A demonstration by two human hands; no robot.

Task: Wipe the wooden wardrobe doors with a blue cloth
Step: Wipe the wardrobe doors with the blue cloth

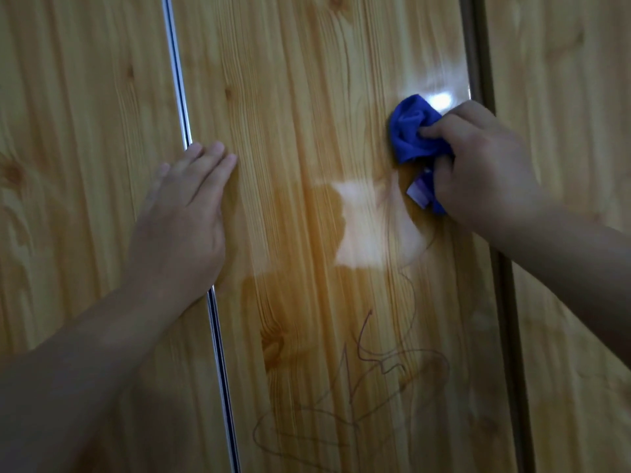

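Note:
A glossy wooden wardrobe door (307,97) with pine grain fills the view. My right hand (485,169) grips a bunched blue cloth (413,131) and presses it against the door near its right edge. A white label (418,191) hangs from the cloth below my fingers. My left hand (184,213) lies flat on the door with its fingers together, over the metal strip (177,80) at the door's left edge. It holds nothing.
Brown scribbled pen lines (368,367) mark the lower part of the door. A dark vertical gap (478,63) separates this door from the neighbouring door (563,97) on the right. Another wooden panel (85,97) lies left of the metal strip.

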